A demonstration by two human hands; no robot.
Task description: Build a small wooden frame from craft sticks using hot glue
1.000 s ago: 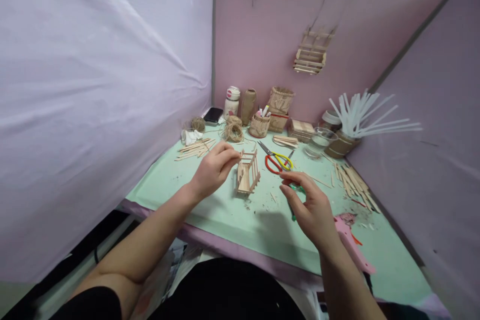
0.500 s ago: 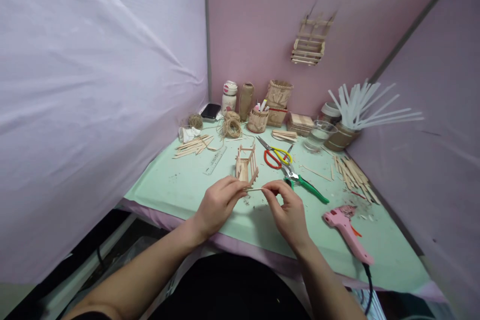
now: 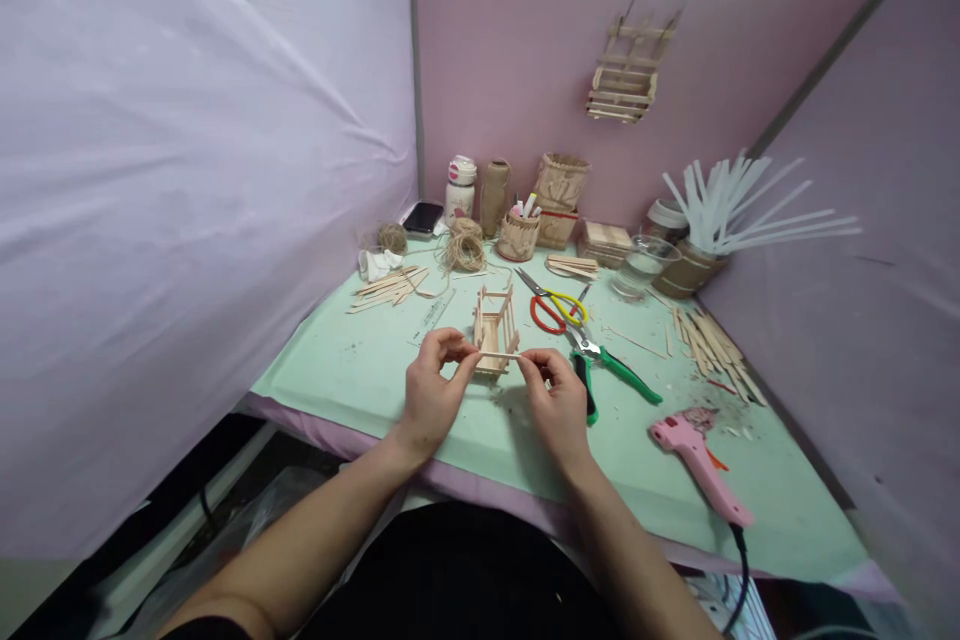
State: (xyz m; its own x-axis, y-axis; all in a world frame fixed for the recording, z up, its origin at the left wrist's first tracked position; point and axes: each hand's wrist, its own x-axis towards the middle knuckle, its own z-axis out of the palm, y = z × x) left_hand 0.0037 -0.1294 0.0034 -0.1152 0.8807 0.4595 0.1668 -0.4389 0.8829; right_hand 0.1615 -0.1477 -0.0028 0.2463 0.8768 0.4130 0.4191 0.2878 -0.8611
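Between my two hands a thin wooden stick (image 3: 499,355) lies crosswise, level, at the near end of a small wooden stick frame (image 3: 491,325). My left hand (image 3: 439,388) pinches the stick's left end with thumb and fingers. Its right end sits in the fingertips of my right hand (image 3: 555,403). The frame stands on the green table, with a slatted floor and upright posts. Whether the stick touches the frame, I cannot tell. Just right of my right hand lie green-handled pruning shears (image 3: 622,378), and beyond them red-and-yellow-handled scissors (image 3: 551,310).
A pink glue gun (image 3: 701,465) rests at the right with its cord over the edge. Loose sticks (image 3: 712,350) lie at the right, more sticks (image 3: 390,288) at the left. Twine (image 3: 465,248), a pen cup (image 3: 517,237) and a clear water bowl (image 3: 641,270) stand behind.
Both hands have moved up and away from me, bringing the stick across the frame's near end. My left hand has shifted from the frame's near corner to the stick's left end.
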